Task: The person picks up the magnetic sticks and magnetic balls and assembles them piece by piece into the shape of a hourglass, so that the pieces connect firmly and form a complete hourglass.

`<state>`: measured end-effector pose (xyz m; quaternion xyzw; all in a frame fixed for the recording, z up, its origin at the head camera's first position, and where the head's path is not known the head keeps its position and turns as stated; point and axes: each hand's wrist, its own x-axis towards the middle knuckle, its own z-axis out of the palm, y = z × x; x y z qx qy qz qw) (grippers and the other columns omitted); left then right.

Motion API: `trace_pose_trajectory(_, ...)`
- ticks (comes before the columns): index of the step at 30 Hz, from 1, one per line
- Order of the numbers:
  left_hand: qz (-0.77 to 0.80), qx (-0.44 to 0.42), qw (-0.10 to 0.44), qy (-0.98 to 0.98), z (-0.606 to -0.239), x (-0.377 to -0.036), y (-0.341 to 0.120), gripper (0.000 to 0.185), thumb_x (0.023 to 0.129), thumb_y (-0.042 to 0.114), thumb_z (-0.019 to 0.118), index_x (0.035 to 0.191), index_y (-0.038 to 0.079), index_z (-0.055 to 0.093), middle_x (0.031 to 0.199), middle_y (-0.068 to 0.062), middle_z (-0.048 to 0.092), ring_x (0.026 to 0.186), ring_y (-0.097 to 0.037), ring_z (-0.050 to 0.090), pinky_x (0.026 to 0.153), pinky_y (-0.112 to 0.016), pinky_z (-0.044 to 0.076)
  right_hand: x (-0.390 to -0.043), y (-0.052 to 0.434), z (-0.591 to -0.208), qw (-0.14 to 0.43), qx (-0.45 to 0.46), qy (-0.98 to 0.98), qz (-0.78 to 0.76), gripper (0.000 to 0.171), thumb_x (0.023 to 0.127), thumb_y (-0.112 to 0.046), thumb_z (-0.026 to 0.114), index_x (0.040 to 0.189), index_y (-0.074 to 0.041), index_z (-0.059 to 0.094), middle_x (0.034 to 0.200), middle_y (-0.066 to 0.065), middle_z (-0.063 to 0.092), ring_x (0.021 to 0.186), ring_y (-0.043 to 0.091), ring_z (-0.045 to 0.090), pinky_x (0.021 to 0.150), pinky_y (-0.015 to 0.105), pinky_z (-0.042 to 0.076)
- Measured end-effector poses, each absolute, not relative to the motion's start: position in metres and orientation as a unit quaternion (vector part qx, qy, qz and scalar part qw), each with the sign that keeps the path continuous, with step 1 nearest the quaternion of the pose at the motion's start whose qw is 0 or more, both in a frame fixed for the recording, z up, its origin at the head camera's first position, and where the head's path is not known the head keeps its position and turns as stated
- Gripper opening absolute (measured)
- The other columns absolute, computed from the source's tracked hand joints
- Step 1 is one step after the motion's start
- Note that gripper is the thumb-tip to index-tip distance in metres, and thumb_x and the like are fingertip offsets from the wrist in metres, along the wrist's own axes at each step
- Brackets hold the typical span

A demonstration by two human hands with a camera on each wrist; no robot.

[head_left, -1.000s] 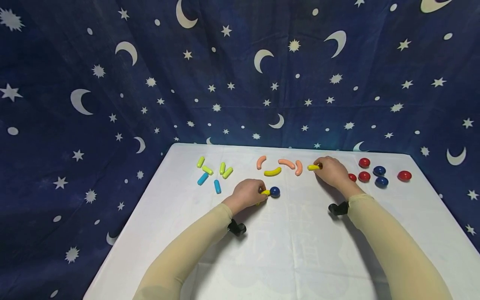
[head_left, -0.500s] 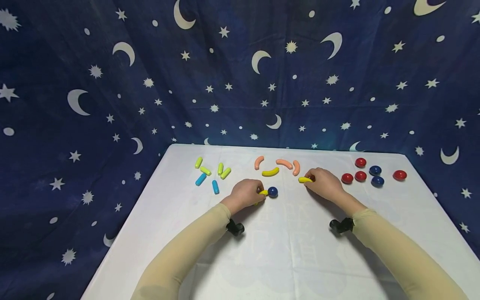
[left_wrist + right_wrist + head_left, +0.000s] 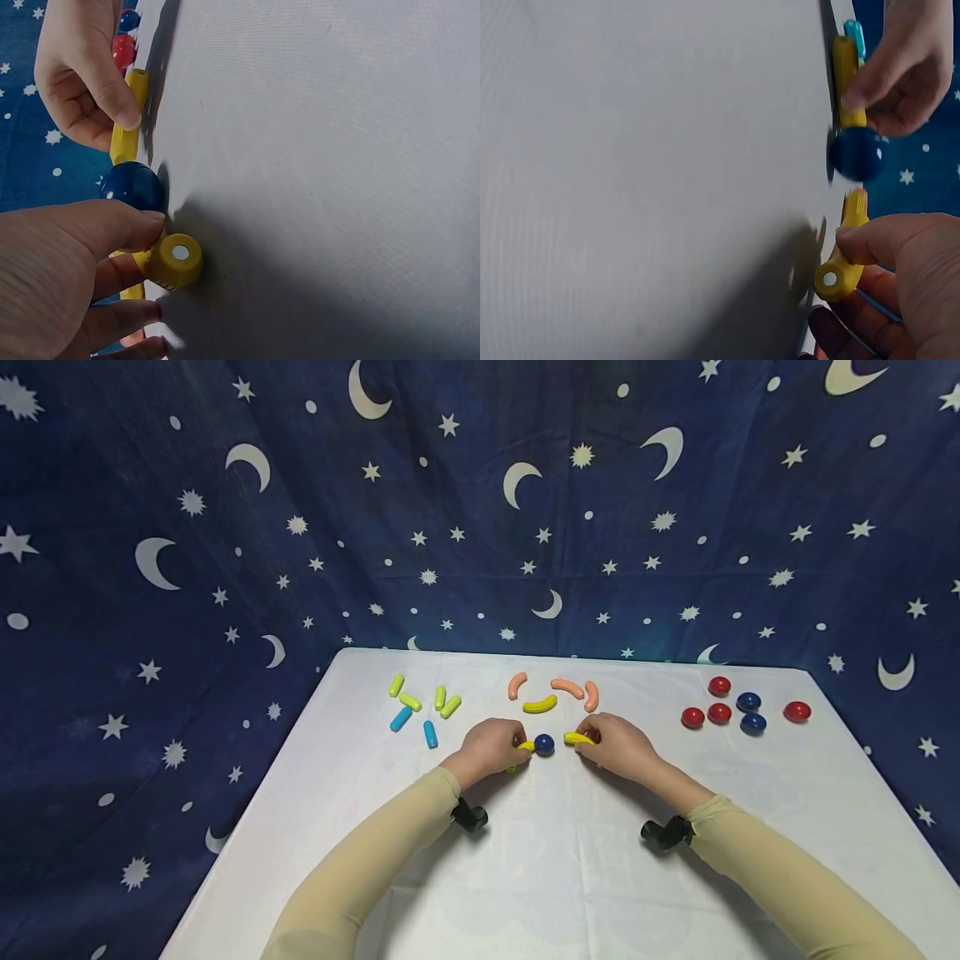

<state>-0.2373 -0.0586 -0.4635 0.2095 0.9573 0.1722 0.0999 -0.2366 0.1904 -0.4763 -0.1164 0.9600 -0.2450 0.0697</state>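
My left hand pinches a curved yellow magnetic stick between thumb and fingers, low over the white table. A shiny blue ball sits at that stick's right end. To the right of the ball, my right hand pinches a second curved yellow stick, whose tip points at the ball. A small gap separates tip and ball in the head and right wrist views. Each stick shows a pale round dot on its end face. My fingers hide the middle of both sticks.
Behind the hands lie another yellow curved stick and several orange curved sticks. At the left are green sticks and blue sticks. Red balls and blue balls stand at the right. A starry curtain hangs behind the table.
My right hand has carried its yellow stick leftward and nearer to me, from beside the red balls to close by the blue ball. The left hand has stayed in place with its stick.
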Motion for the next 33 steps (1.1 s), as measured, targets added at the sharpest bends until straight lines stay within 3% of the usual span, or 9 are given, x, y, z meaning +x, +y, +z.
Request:
trace_pose_trajectory(16,0.164,0.213,0.098,0.958,-0.465,-0.237,-0.059,0.019,0.092,0.033,0.074,0.1,0.016,0.072,0.077,0.009,0.063,0.071,-0.012,0.057,0.065,-0.028,0.047,-0.232,0.175,-0.478,0.068,-0.115,0.963,-0.235,0.026,0.089,-0.026,0.08,0.108,-0.01,0.073,0.086,-0.001,0.063,0.078,0.02,0.056,0.074,0.038,0.049)
trace_pose_trajectory(33,0.158,0.217,0.095,0.958,-0.465,-0.238,-0.058,0.019,0.091,0.034,0.074,0.097,0.016,0.07,0.074,0.008,0.061,0.07,-0.012,0.056,0.064,-0.027,0.046,-0.233,0.175,-0.479,0.063,-0.116,0.963,-0.236,0.026,0.089,-0.026,0.079,0.107,-0.01,0.073,0.086,-0.001,0.063,0.077,0.02,0.055,0.073,0.038,0.047)
